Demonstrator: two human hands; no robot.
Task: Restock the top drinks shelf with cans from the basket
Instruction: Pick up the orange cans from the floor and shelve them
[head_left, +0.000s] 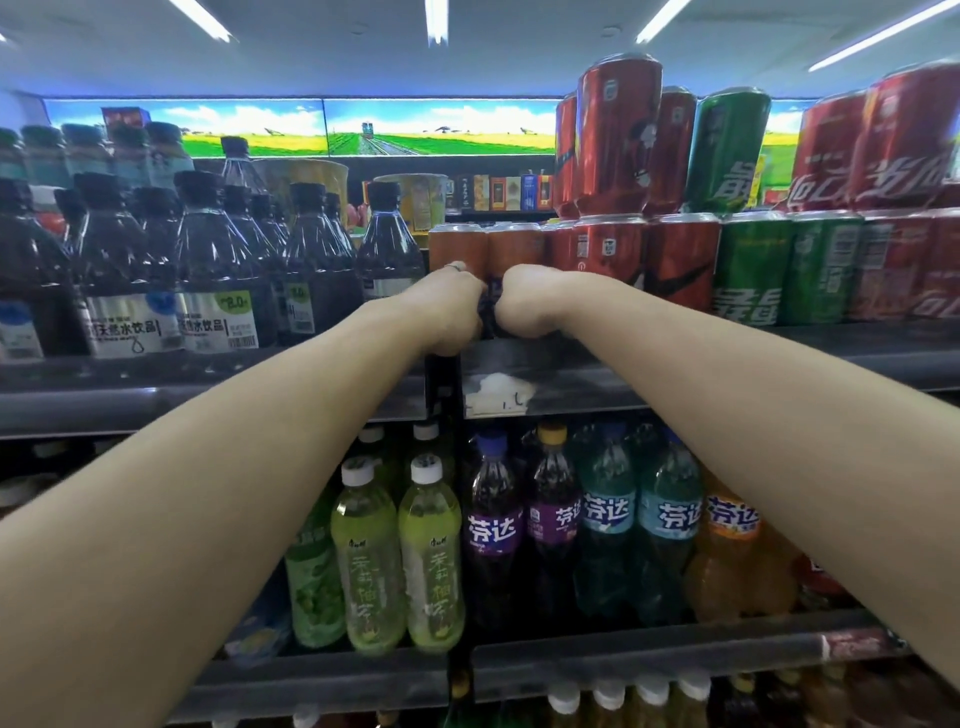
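Both my arms reach up to the front edge of the top shelf (675, 358). My left hand (451, 312) and my right hand (525, 305) are pressed close together, fingers curled round a dark purple can (488, 318) that shows only as a narrow strip between them. It sits at the shelf's front, just before two orange cans (485, 249). Red cans (613, 254) and green cans (779, 270) stand in a row to the right, with more red and green cans (621, 135) stacked on top. The basket is out of view.
Dark water bottles (208, 260) fill the shelf section left of the cans. On the shelf below stand green tea bottles (400, 561) and purple, blue and orange soda bottles (608, 525). A vertical divider (441, 384) splits the two sections.
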